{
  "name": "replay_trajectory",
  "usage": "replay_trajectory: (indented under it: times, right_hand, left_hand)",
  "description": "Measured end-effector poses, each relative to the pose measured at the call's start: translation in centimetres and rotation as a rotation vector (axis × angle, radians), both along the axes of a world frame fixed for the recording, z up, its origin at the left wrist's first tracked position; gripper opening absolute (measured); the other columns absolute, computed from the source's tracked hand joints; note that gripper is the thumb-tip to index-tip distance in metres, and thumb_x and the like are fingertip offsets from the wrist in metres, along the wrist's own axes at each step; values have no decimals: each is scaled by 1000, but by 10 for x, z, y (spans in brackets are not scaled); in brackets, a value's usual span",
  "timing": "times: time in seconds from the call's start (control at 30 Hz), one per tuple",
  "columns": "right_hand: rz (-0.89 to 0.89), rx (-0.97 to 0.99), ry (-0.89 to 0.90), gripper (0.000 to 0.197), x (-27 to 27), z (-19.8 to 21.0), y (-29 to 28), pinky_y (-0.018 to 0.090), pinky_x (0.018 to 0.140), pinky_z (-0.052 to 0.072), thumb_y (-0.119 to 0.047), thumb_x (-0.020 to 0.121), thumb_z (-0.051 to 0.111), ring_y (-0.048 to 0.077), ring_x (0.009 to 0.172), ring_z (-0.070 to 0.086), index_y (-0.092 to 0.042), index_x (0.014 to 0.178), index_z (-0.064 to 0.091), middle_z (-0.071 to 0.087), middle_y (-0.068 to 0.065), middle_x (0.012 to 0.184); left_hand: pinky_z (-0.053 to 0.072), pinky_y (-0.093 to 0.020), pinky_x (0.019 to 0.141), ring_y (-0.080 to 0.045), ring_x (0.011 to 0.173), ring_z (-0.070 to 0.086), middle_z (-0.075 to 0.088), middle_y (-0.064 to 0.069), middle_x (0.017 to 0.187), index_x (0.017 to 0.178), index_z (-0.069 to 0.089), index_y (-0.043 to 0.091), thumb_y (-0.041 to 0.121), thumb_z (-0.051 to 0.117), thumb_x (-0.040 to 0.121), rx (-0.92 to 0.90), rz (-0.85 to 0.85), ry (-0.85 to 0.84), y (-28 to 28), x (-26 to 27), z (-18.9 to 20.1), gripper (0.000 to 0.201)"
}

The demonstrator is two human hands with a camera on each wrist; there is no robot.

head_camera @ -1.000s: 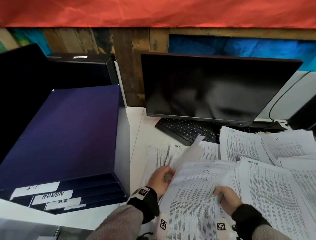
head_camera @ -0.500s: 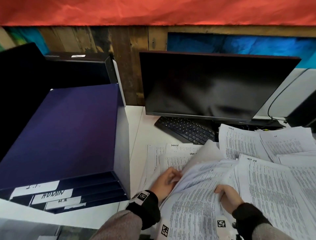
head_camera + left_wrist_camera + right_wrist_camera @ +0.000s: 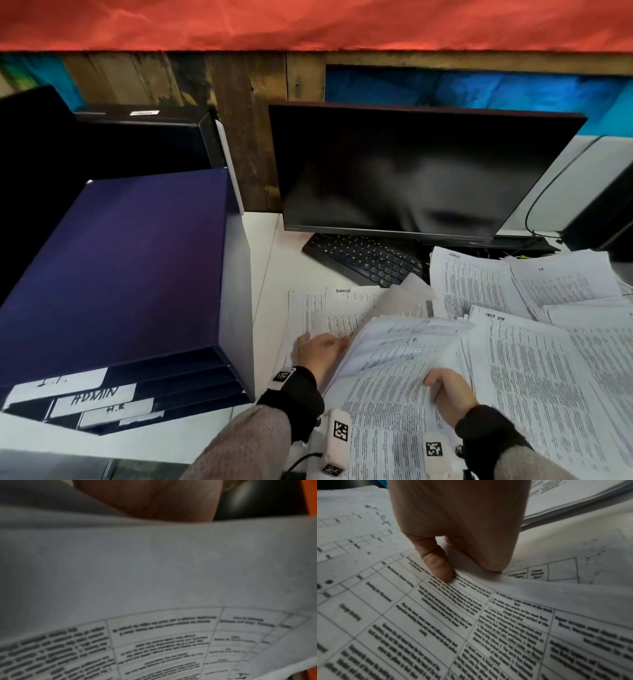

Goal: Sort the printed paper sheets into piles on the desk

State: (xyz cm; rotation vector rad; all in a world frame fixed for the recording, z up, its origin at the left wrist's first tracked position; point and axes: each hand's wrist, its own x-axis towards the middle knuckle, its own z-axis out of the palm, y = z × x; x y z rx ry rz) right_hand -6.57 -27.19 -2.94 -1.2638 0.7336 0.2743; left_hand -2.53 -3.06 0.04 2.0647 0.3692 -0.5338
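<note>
Head view: white desk (image 3: 270, 260) against a wood-plank wall (image 3: 239, 102), red cloth (image 3: 308, 20) across the top edge. Dark monitor (image 3: 411, 171), black keyboard (image 3: 359, 260) partly under it. Left side, dark blue tray organizer (image 3: 120, 267) with slot labels; "ADMIN" readable, the others hard to read. Printed sheets (image 3: 548, 377) cover the right half of the desk in loose overlapping piles; one far pile (image 3: 472, 284) has "ADMIN" handwritten on top, another pile (image 3: 342, 308) lies flat by the keyboard. A lifted bundle of sheets (image 3: 394, 370) arches between the hands. Left hand (image 3: 317, 353) lies on the flat pile, fingertips tucked under the lifted bundle's left edge; cannot tell whether it grips. Right hand (image 3: 445, 390) has fingers curled on the bundle's right edge. The sheets run off the right and bottom edges of the view.

Left wrist view: very blurry. A printed sheet (image 3: 154, 642) with a table fills most of the view, the palm (image 3: 154, 500) above it; fingers hidden, so the hold is unclear.

Right wrist view: thumb (image 3: 436, 563) presses on top of a printed table sheet (image 3: 436, 622), fingers (image 3: 488, 547) wrapped under its edge, pinching it. Another stack (image 3: 573, 500) at upper right, cut off.
</note>
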Motion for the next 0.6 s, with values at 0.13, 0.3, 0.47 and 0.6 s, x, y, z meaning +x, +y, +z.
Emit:
replay_trajectory:
  times: [0.13, 0.3, 0.47, 0.6]
  right_hand:
    - [-4, 12, -9, 21, -1, 3, 2, 33, 62, 40, 5, 52, 46, 32, 71, 56, -5, 34, 42, 48, 13, 57]
    - [29, 15, -27, 54, 0, 9, 1, 15, 33, 37, 20, 76, 26, 9, 35, 53, -8, 32, 39, 52, 1, 39]
    - [67, -4, -17, 54, 0, 8, 0, 20, 38, 42, 19, 75, 26, 14, 43, 59, -9, 32, 41, 60, 5, 48]
    - [68, -77, -4, 36, -1, 7, 0, 17, 41, 41, 17, 86, 29, 24, 53, 52, 5, 62, 53, 52, 8, 51]
  left_hand:
    - [39, -23, 92, -16, 109, 49, 52, 1, 112, 95, 62, 24, 52, 80, 52, -168, 214, 11, -1, 0, -3, 54]
    - [47, -34, 98, -20, 111, 59, 57, -9, 131, 145, 26, 16, 54, 85, 55, -389, 218, 24, -6, -6, 1, 114]
    - [42, -32, 99, -10, 107, 60, 66, 13, 111, 102, 67, 37, 76, 40, 81, -430, -103, 98, -16, -24, 22, 52]
    - [37, -38, 105, -12, 111, 53, 57, 9, 111, 96, 70, 47, 62, 39, 90, -246, -332, -31, -25, -21, 9, 34]
